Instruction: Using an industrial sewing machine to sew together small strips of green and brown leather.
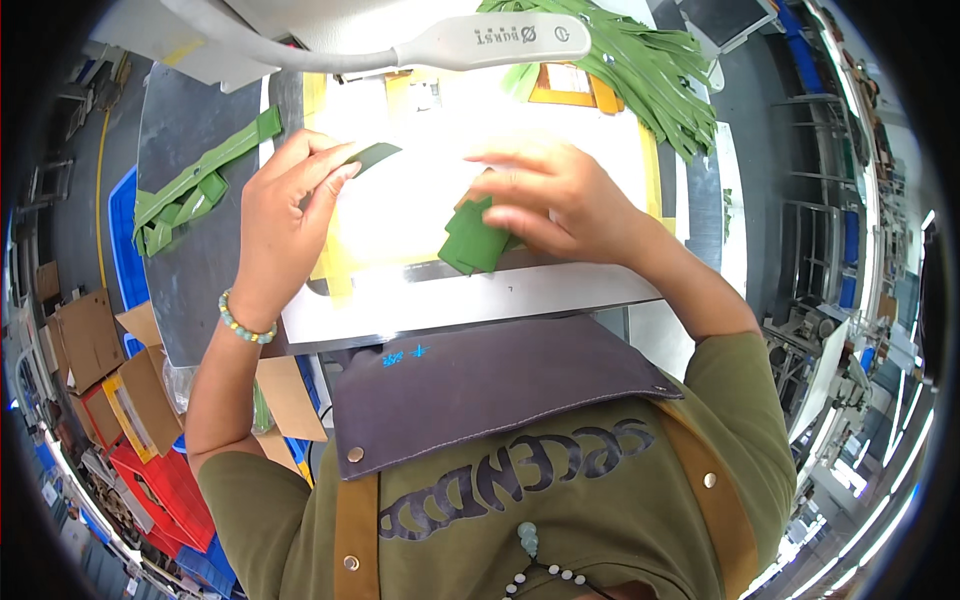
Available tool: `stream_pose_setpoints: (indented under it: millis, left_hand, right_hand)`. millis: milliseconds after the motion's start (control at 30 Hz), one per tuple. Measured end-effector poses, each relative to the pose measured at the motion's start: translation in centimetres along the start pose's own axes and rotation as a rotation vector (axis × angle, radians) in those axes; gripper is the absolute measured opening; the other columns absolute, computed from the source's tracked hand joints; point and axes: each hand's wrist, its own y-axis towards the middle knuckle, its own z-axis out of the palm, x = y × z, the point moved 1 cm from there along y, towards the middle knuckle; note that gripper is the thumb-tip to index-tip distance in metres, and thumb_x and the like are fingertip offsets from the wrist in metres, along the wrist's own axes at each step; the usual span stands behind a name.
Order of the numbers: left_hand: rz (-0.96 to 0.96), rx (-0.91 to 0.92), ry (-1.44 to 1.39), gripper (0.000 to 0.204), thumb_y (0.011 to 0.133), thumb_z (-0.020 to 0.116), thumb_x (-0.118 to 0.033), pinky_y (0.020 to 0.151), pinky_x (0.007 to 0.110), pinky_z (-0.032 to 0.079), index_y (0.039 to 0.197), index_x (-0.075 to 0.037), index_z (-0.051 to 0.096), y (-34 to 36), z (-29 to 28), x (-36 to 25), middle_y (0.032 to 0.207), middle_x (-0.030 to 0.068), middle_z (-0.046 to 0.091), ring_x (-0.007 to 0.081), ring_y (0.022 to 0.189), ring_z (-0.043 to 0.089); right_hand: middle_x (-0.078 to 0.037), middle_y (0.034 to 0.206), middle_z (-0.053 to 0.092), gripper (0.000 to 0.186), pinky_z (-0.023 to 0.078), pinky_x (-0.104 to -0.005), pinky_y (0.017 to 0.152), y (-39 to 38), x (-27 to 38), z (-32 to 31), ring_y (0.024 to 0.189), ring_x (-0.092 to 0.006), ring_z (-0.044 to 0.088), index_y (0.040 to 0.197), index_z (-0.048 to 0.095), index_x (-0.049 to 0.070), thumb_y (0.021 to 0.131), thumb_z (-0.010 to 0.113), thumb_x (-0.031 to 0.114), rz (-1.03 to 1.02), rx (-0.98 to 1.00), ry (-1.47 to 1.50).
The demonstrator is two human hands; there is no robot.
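Note:
My left hand (pixel 290 205), with a beaded bracelet at its wrist, pinches a short flat dark-green strip (pixel 375 156) between thumb and fingers. The strip's free end points right over the brightly lit white work surface (pixel 400 215). To the right, my right hand (pixel 550 195) is curled over a small fanned stack of green pieces (pixel 475 238). The stack's lower corners stick out below my thumb, near the board's front edge. Its upper part is hidden by my fingers, and glare washes out some of the fingertips.
A lamp (pixel 490 42) reaches across above the surface. Long green strips (pixel 655 85) are heaped at the far right, and more green strips (pixel 200 185) lie at the left. A blue crate (pixel 125 240), cardboard boxes (pixel 140 400) and a red box (pixel 160 495) stand left of the table.

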Motion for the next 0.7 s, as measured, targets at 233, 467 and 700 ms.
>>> stream_pose_setpoints:
  millis: [233,467,700]
  left_hand:
    - [0.465,-0.142,0.258,0.031,0.08,0.081,0.008,0.067,0.032,0.054,0.11,0.0,0.075,1.1,0.7,-0.5,0.093,0.0107,0.071,0.0242,0.079,0.069]
    - [0.569,-0.117,0.324,0.034,0.077,0.08,0.008,0.073,0.035,0.058,0.11,0.0,0.075,1.1,0.0,1.4,0.1,0.0106,0.071,0.0274,0.09,0.072]
    - [0.63,-0.004,0.436,0.037,0.076,0.076,0.004,0.084,0.037,0.061,0.113,0.001,0.075,2.2,1.1,2.4,0.106,0.0119,0.071,0.0281,0.101,0.072]
  right_hand:
    - [-0.001,0.088,0.064,0.016,0.054,-0.036,0.076,2.8,-2.5,0.0,0.087,-0.0218,0.064,0.102,0.076,0.009,0.09,0.075,0.021,-0.084,-0.082,-0.401]
    - [-0.009,0.11,0.068,0.043,0.053,-0.0405,0.09,2.9,-2.8,0.2,0.1,-0.0259,0.066,0.13,0.069,0.008,0.09,0.075,0.022,-0.01,-0.123,-0.511]
    - [-0.017,0.132,0.061,0.046,0.043,-0.0515,0.108,4.7,-5.8,0.2,0.126,-0.0373,0.055,0.137,0.066,0.009,0.095,0.072,0.027,0.058,-0.051,-0.35]
